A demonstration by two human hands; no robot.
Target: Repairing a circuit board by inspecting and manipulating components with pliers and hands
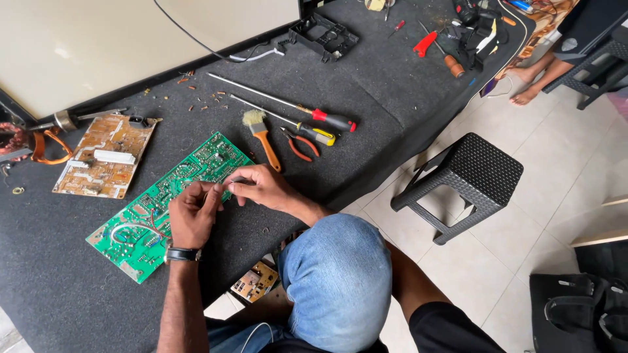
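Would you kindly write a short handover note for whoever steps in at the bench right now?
Left hand: closed, resting on the green circuit board, fingers pinched at its near edge; wristwatch on that wrist.
Right hand: fingertips pinched together against the left hand's, over the same edge; what they grip is too small to tell.
Board lies flat on the dark mat. Beyond it: brush, pliers, two long screwdrivers. A brown circuit board lies to the left.
Done: board is out and laid bare. Left: whatever the fingers are working at the edge is unfinished.
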